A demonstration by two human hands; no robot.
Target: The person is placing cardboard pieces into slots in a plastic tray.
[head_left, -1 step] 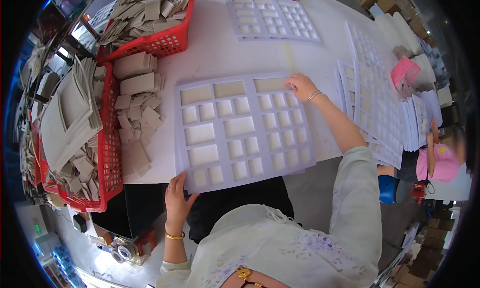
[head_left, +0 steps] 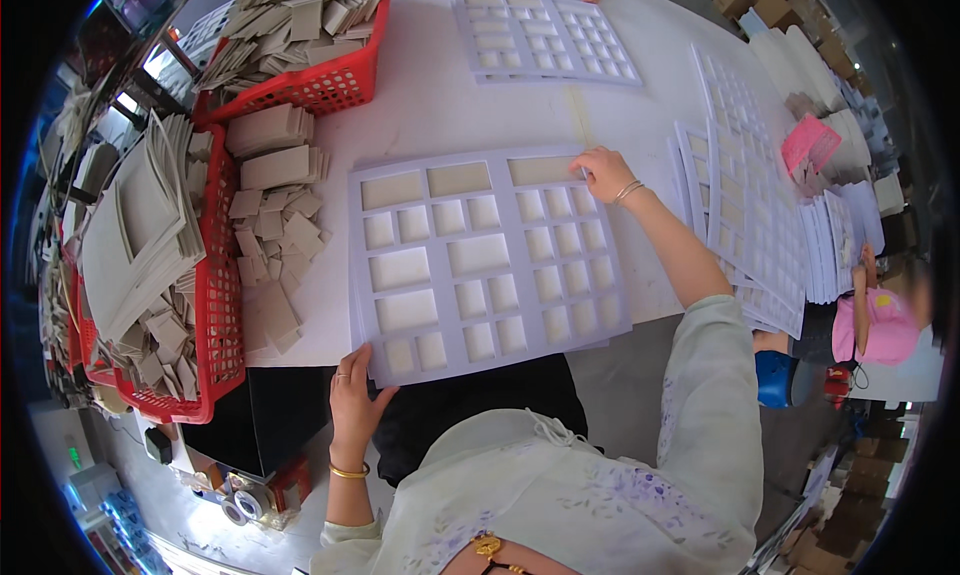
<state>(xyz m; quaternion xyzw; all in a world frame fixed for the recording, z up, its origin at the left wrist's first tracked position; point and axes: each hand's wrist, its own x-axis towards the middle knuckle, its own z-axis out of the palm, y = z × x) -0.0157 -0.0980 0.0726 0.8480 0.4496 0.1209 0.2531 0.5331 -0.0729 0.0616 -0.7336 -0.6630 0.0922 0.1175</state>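
Observation:
A white board with cut-out rectangular windows (head_left: 437, 265) lies on the table in front of me, on top of at least one similar sheet. Grey card shows in its far windows. My left hand (head_left: 352, 395) is at the near left corner, its thumb spread from the fingers and the corner between them. At the far right corner, my right hand (head_left: 603, 172) has its fingers bent and drawn together over the end of a wide window. Whatever those fingertips pinch, if anything, is hidden.
Grey card pieces (head_left: 277, 230) lie left of the board, beside red baskets (head_left: 222, 305) heaped with card. More windowed boards (head_left: 545, 37) lie at the far side, and others (head_left: 745, 190) overlap on the right. Another person in pink (head_left: 888, 325) is at the far right.

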